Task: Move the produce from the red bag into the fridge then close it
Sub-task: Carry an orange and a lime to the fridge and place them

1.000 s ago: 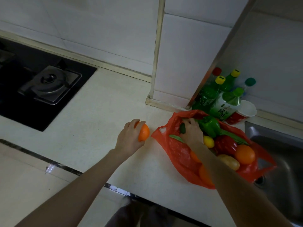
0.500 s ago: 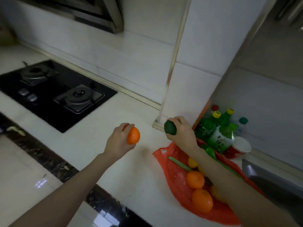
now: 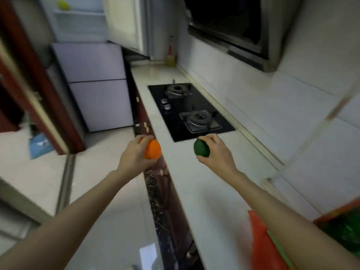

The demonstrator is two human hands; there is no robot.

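My left hand [image 3: 134, 155] grips an orange [image 3: 153, 149] over the counter's front edge. My right hand [image 3: 217, 153] grips a dark green fruit [image 3: 201, 148] above the white counter [image 3: 212, 191]. The red bag [image 3: 262, 241] shows only as an edge at the lower right, under my right forearm, with a green strip of produce on it. The pale fridge [image 3: 93, 84] stands at the far end of the kitchen, its upper door open and white shelves visible inside; its two lower doors are closed.
A black gas hob [image 3: 190, 112] with two burners sits in the counter ahead of my hands. A range hood [image 3: 233, 26] hangs at upper right. Green bottles [image 3: 346, 234] blur at the right edge. A dark red door frame [image 3: 39, 84] stands left, beside the tiled floor.
The view has swung left from the bag toward the hob and fridge. My right hand lifted the green fruit out of the bag and carried it forward; my left kept the orange.
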